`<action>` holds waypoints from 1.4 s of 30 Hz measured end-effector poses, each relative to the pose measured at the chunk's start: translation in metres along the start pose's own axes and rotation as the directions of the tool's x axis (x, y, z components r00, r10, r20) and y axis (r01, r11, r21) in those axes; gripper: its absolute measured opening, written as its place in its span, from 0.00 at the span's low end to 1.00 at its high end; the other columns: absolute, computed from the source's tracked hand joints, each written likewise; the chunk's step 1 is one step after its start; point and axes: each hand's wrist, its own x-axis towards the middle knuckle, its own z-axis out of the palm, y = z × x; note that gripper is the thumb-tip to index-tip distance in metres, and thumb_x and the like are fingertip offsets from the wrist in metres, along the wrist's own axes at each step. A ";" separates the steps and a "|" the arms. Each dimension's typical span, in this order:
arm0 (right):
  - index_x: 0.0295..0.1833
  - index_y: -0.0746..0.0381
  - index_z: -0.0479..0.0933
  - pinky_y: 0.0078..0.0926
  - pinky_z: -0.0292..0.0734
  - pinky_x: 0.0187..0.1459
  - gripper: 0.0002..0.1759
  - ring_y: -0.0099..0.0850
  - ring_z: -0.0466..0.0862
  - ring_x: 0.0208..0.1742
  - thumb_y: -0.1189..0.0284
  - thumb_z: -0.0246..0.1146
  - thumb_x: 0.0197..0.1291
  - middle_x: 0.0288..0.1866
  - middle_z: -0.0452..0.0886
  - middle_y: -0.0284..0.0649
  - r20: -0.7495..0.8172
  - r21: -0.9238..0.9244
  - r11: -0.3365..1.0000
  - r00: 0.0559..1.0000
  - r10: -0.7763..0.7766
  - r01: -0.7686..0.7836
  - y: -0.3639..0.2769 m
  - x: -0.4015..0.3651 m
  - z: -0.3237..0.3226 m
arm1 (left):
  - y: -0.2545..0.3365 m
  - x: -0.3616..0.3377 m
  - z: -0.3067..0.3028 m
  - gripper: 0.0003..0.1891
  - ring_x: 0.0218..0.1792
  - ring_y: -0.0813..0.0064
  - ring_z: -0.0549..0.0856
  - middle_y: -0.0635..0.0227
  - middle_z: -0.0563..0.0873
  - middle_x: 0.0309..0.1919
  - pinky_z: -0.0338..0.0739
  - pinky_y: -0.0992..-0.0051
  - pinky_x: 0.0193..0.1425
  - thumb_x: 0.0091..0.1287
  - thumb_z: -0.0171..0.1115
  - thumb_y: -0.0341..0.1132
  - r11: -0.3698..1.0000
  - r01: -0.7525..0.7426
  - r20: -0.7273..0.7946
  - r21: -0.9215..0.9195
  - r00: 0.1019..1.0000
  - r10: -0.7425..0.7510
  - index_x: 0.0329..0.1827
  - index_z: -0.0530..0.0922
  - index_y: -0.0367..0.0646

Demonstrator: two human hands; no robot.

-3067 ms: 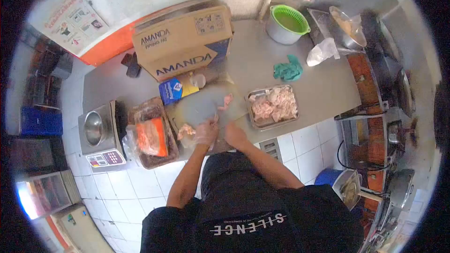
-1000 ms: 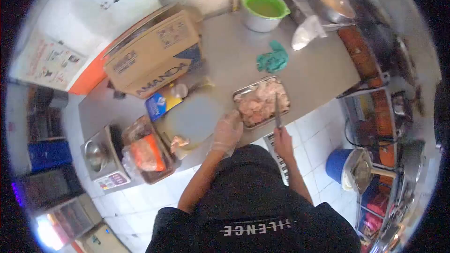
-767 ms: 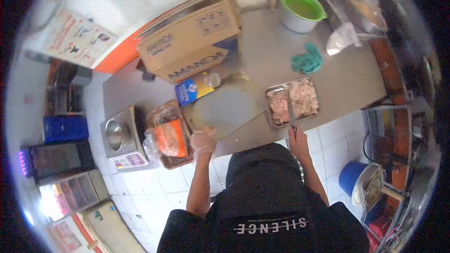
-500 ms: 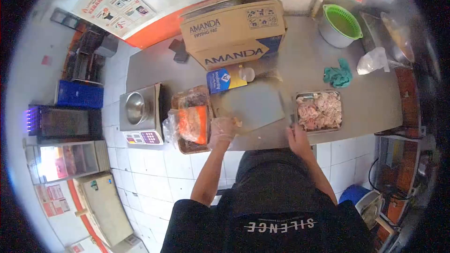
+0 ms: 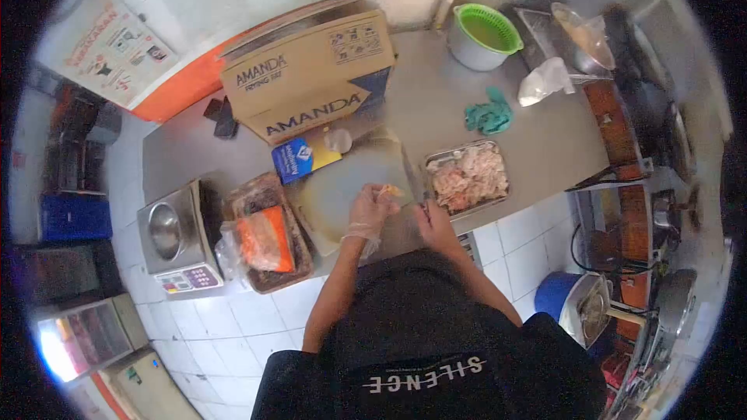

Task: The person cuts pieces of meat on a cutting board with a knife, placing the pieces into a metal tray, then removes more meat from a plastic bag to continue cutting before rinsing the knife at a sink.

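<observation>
My left hand (image 5: 369, 213), in a clear plastic glove, is closed on a small pale piece of meat (image 5: 392, 190) over the near right part of the cutting board (image 5: 331, 190). My right hand (image 5: 437, 227) is wrapped round a knife (image 5: 426, 208), whose blade is blurred and points away from me at the board's right edge. Just beyond that hand, a metal tray (image 5: 504, 196) holds many chopped pieces of pale pink meat (image 5: 468, 175). Left of the board lies a brown tray (image 5: 299, 264) with an orange-and-clear bag (image 5: 265, 239) on it.
A digital scale (image 5: 189, 278) with a metal bowl (image 5: 165, 231) stands at the left. Behind the board are a blue-yellow box (image 5: 299, 159) and a large carton (image 5: 311, 78). A green cloth (image 5: 489, 113), white bag (image 5: 546, 82) and green-basketed bucket (image 5: 484, 39) lie further right.
My left hand has moved from the board's left side to its near right part, close to my right hand, with the meat piece. The view has turned and shifted right.
</observation>
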 end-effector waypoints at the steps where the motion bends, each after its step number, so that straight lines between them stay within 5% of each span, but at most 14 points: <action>1: 0.47 0.70 0.71 0.53 0.72 0.40 0.20 0.62 0.79 0.39 0.60 0.55 0.68 0.35 0.79 0.62 0.005 0.011 1.000 1.000 0.017 -0.017 -0.002 -0.001 0.000 | -0.015 0.009 0.007 0.14 0.42 0.58 0.88 0.48 0.87 0.38 0.80 0.64 0.45 0.69 0.58 0.40 0.989 0.036 -0.027 0.145 0.999 -0.032 0.46 0.78 0.36; 3: 0.44 0.69 0.72 0.53 0.73 0.40 0.20 0.61 0.80 0.39 0.60 0.54 0.69 0.35 0.79 0.62 0.034 -0.080 0.996 0.999 0.029 -0.026 -0.003 -0.004 0.007 | -0.065 0.031 0.022 0.18 0.43 0.52 0.87 0.46 0.87 0.39 0.80 0.59 0.47 0.67 0.58 0.44 0.896 0.126 -0.110 0.427 0.990 -0.087 0.45 0.80 0.35; 6: 0.40 0.68 0.72 0.52 0.73 0.40 0.20 0.59 0.80 0.37 0.59 0.53 0.69 0.34 0.80 0.61 0.123 -0.306 0.952 0.992 0.042 -0.002 0.011 -0.007 0.030 | -0.074 0.029 0.019 0.23 0.45 0.44 0.84 0.45 0.86 0.41 0.77 0.54 0.51 0.66 0.57 0.50 0.911 0.159 -0.159 0.379 0.982 -0.105 0.45 0.82 0.36; 9: 0.43 0.68 0.72 0.56 0.73 0.42 0.21 0.60 0.81 0.37 0.58 0.51 0.69 0.35 0.80 0.61 0.200 -0.351 0.936 0.977 0.069 0.006 0.039 -0.007 0.053 | -0.120 0.036 0.019 0.22 0.45 0.45 0.84 0.47 0.86 0.41 0.78 0.54 0.51 0.68 0.52 0.52 0.794 0.069 -0.124 0.604 0.992 0.008 0.47 0.83 0.43; 12: 0.46 0.68 0.72 0.58 0.74 0.44 0.20 0.62 0.81 0.39 0.59 0.51 0.69 0.37 0.81 0.62 0.130 -0.386 0.919 0.982 0.140 -0.080 0.054 0.004 0.052 | -0.105 0.031 0.000 0.21 0.46 0.46 0.84 0.50 0.86 0.42 0.78 0.55 0.51 0.69 0.49 0.52 0.626 -0.096 0.197 0.774 0.976 -0.095 0.49 0.84 0.50; 15: 0.48 0.69 0.71 0.57 0.75 0.44 0.21 0.62 0.81 0.39 0.59 0.51 0.69 0.38 0.81 0.64 0.217 -0.411 0.900 0.943 0.252 -0.146 0.011 0.012 0.031 | -0.086 0.016 -0.002 0.18 0.48 0.51 0.85 0.53 0.86 0.44 0.78 0.56 0.52 0.71 0.46 0.48 0.666 0.049 0.099 0.744 0.978 -0.183 0.48 0.85 0.56; 18: 0.49 0.70 0.71 0.57 0.76 0.43 0.22 0.62 0.82 0.38 0.59 0.51 0.69 0.36 0.81 0.65 0.295 -0.378 0.925 0.941 0.168 -0.047 0.007 0.002 0.042 | -0.092 0.013 0.000 0.22 0.45 0.48 0.85 0.48 0.86 0.41 0.78 0.56 0.52 0.67 0.54 0.51 0.765 0.044 0.041 0.643 0.995 -0.092 0.44 0.85 0.40; 21: 0.50 0.70 0.71 0.59 0.75 0.44 0.22 0.62 0.82 0.38 0.58 0.50 0.69 0.36 0.81 0.64 0.248 -0.399 0.915 0.953 0.175 -0.064 0.023 -0.003 0.050 | -0.080 0.003 -0.002 0.23 0.44 0.47 0.86 0.49 0.87 0.40 0.79 0.55 0.50 0.67 0.54 0.52 0.775 0.043 -0.034 0.631 0.999 -0.027 0.47 0.84 0.41; 24: 0.51 0.69 0.71 0.60 0.74 0.45 0.23 0.62 0.82 0.40 0.58 0.49 0.69 0.38 0.81 0.63 0.233 -0.413 0.902 0.943 0.236 -0.124 0.032 0.009 0.043 | -0.054 0.002 -0.018 0.22 0.45 0.48 0.85 0.50 0.87 0.41 0.79 0.55 0.51 0.67 0.54 0.51 0.582 0.044 0.071 0.812 0.982 -0.173 0.48 0.84 0.42; 30: 0.52 0.68 0.71 0.59 0.74 0.47 0.22 0.60 0.82 0.43 0.58 0.48 0.70 0.41 0.81 0.63 0.219 -0.381 0.908 0.937 0.272 -0.174 0.019 0.018 0.042 | -0.077 -0.006 -0.059 0.20 0.43 0.48 0.86 0.50 0.86 0.43 0.80 0.57 0.52 0.68 0.53 0.50 0.615 0.131 0.038 0.777 0.966 -0.254 0.47 0.85 0.45; 34: 0.52 0.68 0.71 0.59 0.74 0.48 0.23 0.61 0.81 0.44 0.58 0.48 0.70 0.42 0.81 0.63 0.296 -0.320 0.937 0.924 0.241 -0.142 0.013 0.009 0.049 | -0.082 -0.014 -0.060 0.19 0.44 0.50 0.86 0.49 0.86 0.40 0.79 0.56 0.51 0.67 0.54 0.48 0.467 0.017 -0.028 0.884 0.999 0.017 0.43 0.85 0.43; 36: 0.51 0.68 0.71 0.59 0.74 0.48 0.23 0.61 0.81 0.45 0.58 0.48 0.70 0.42 0.81 0.63 0.346 -0.352 0.932 0.912 0.219 -0.090 0.024 0.001 0.060 | -0.041 -0.019 -0.046 0.18 0.44 0.51 0.85 0.49 0.86 0.39 0.79 0.55 0.50 0.67 0.55 0.47 0.574 -0.010 -0.095 0.819 0.984 0.153 0.42 0.84 0.42; 38: 0.51 0.69 0.71 0.58 0.74 0.48 0.22 0.60 0.81 0.44 0.58 0.48 0.70 0.42 0.81 0.63 0.370 -0.435 0.898 0.897 0.240 -0.061 0.031 -0.002 0.068 | -0.071 -0.011 -0.024 0.16 0.43 0.51 0.85 0.50 0.86 0.38 0.79 0.55 0.48 0.66 0.55 0.45 0.563 0.037 -0.117 0.826 0.987 0.108 0.41 0.84 0.42; 42: 0.49 0.68 0.72 0.56 0.76 0.46 0.22 0.60 0.82 0.42 0.58 0.48 0.70 0.42 0.81 0.63 0.214 -0.426 0.889 0.935 0.281 -0.170 0.008 0.015 0.029 | -0.089 -0.011 -0.018 0.13 0.40 0.51 0.85 0.50 0.85 0.37 0.79 0.54 0.45 0.65 0.57 0.44 0.749 -0.010 -0.188 0.663 0.966 0.180 0.41 0.83 0.46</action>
